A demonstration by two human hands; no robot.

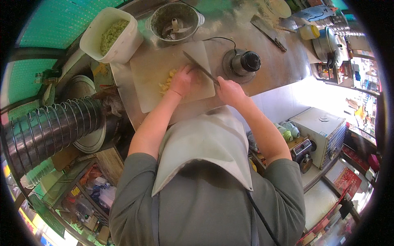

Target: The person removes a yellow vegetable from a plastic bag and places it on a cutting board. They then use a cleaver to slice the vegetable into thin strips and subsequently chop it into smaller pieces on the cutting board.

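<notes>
My right hand (231, 92) grips a kitchen knife (200, 66) by its handle, the blade slanting up and left across a white cutting board (147, 61). On the board, my left hand (182, 80) is lowered palm down, its fingers bent near the blade. Whether the fingers press on something is hidden. Against the left side of that hand lie pale yellow chopped pieces (166, 85), perhaps ginger or garlic. The board rests on a metal worktop (190, 108).
Behind the board stand a white tub (89, 43) of chopped greens and a chopper bowl (157, 18) with blades inside. A corded chopper motor unit (243, 64) stands to the right. Further right lies a cleaver-like flat blade (264, 29). A wire-wrapped dark duct (55, 129) runs at left.
</notes>
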